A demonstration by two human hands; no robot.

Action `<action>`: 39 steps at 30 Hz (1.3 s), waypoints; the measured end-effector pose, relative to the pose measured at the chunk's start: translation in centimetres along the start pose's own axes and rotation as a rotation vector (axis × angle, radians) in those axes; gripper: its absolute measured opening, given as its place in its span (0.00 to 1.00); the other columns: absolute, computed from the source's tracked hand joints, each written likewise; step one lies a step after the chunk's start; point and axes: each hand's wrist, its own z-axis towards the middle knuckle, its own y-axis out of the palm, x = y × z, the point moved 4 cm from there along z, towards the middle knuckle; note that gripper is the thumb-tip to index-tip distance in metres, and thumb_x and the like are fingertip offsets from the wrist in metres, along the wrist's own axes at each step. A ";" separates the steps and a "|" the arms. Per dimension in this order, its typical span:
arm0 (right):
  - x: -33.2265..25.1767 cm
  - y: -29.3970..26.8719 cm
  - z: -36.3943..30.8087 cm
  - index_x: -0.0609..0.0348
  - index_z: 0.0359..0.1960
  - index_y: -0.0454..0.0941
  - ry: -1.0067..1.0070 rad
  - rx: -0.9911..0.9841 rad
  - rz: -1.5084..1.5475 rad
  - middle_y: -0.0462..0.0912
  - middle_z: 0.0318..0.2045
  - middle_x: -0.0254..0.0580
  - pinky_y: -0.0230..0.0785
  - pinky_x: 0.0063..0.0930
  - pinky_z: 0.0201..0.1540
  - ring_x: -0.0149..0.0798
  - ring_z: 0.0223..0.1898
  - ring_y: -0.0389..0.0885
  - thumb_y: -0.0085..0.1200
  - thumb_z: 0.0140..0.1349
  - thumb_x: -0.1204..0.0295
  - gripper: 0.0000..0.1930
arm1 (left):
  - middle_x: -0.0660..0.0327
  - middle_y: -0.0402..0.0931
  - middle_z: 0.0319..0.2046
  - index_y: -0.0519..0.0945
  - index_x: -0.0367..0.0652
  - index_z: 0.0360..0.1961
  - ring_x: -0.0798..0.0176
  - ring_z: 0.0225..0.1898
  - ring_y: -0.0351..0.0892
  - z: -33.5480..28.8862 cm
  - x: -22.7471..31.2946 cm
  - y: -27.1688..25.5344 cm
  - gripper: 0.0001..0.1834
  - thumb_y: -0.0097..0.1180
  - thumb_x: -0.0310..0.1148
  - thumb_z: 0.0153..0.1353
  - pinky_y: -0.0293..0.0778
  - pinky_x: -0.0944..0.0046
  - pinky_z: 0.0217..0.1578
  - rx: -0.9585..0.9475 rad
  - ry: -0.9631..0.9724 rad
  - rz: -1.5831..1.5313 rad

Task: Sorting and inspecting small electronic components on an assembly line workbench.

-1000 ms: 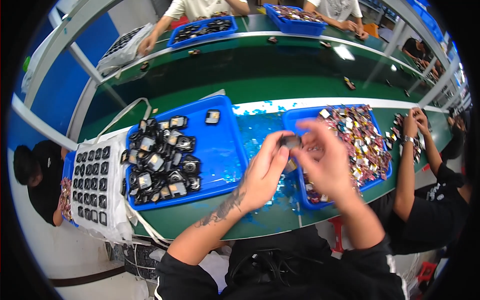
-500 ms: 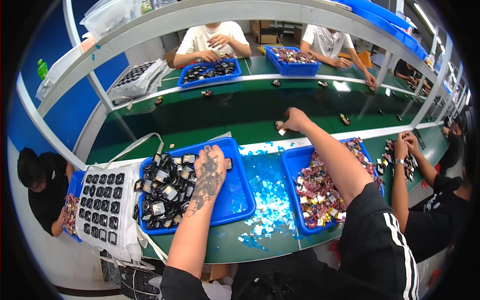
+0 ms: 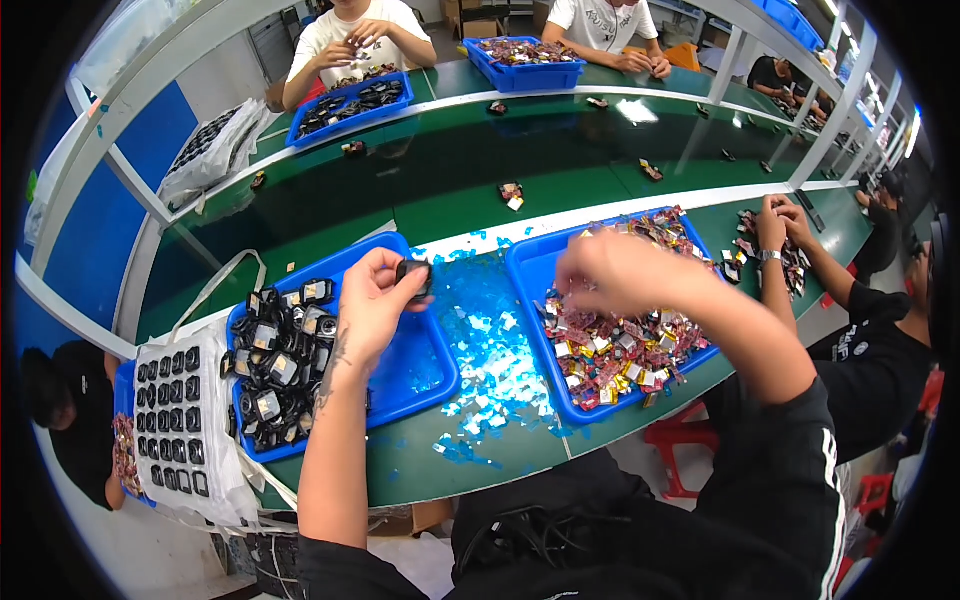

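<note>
My left hand (image 3: 366, 300) pinches a small black plastic housing (image 3: 414, 280) between thumb and fingers, above the left blue tray (image 3: 425, 375). A heap of similar black housings (image 3: 285, 365), some with pale square inserts, fills that tray's left part. Over the right blue tray (image 3: 538, 335) hovers my right hand (image 3: 610, 270), smeared by motion, so its fingers cannot be made out. Beneath it lie many small red circuit boards (image 3: 625, 350) with white and yellow pieces. On the dark green belt beyond is a small board-and-housing piece (image 3: 512, 195).
Blue film scraps (image 3: 495, 365) litter the bench between the trays. A white sheet with rows of black housings (image 3: 175, 420) lies at left. A pale metal rail (image 3: 590, 210) edges the belt. Co-workers sit across and at right, including a person in white (image 3: 350, 45).
My left hand has risen from the tray, turned, and now shows a black housing in its fingers. My right hand has drawn back from the belt to the right tray. The whole view has shifted.
</note>
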 end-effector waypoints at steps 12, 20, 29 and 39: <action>0.0 4.7 -1.1 0.58 0.29 0.82 -0.012 0.450 -0.065 0.82 0.32 0.46 0.72 0.40 0.42 0.47 0.37 0.80 0.58 0.54 0.70 0.06 | 0.54 0.80 0.38 0.70 0.37 0.51 0.73 0.24 0.75 -5.1 0.2 6.3 0.12 0.50 0.27 0.67 0.73 0.75 0.24 -0.265 -0.151 -0.554; 2.8 1.8 -6.2 0.60 0.37 0.77 0.320 0.788 1.126 0.82 0.30 0.31 0.66 0.16 0.35 0.21 0.33 0.76 0.55 0.65 0.71 0.06 | 0.61 0.75 0.38 0.73 0.41 0.59 0.74 0.29 0.75 -5.7 1.0 6.9 0.19 0.42 0.24 0.69 0.75 0.73 0.29 -0.289 0.014 -0.407; 1.4 3.8 -8.4 0.62 0.55 0.70 0.249 0.865 1.323 0.80 0.32 0.35 0.69 0.18 0.35 0.24 0.36 0.78 0.53 0.65 0.75 0.17 | 0.64 0.75 0.34 0.83 0.39 0.48 0.74 0.31 0.73 -7.0 1.8 7.9 0.13 0.56 0.29 0.64 0.74 0.73 0.32 -0.296 0.082 -0.294; -5.9 6.8 -6.4 0.64 0.49 0.64 -0.127 0.976 1.264 0.77 0.37 0.43 0.76 0.24 0.43 0.31 0.38 0.80 0.49 0.64 0.84 0.13 | 0.62 0.78 0.29 0.83 0.31 0.43 0.72 0.27 0.74 -9.1 2.6 9.5 0.15 0.56 0.35 0.66 0.72 0.71 0.30 -0.449 -0.131 -0.674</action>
